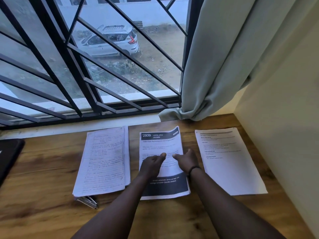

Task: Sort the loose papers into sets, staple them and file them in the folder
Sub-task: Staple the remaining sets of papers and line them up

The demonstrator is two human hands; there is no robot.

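Observation:
Three sets of papers lie side by side on the wooden desk (43, 178). A handwritten lined set (105, 161) is on the left. In the middle is a printed set headed "2939 Dining Area" (160, 144), with dark bands at top and bottom. A plain printed set (227, 163) lies on the right. My left hand (152, 163) and my right hand (185, 160) both hover over or rest on the middle set, fingers extended, holding nothing. A metal stapler (88, 202) sticks out from under the near edge of the handwritten set.
A dark flat object (8, 156), possibly the folder, sits at the desk's left edge. A barred window (86, 66) runs along the far side, with a grey curtain (215, 66) bunched at its right. A wall (284, 135) borders the desk on the right.

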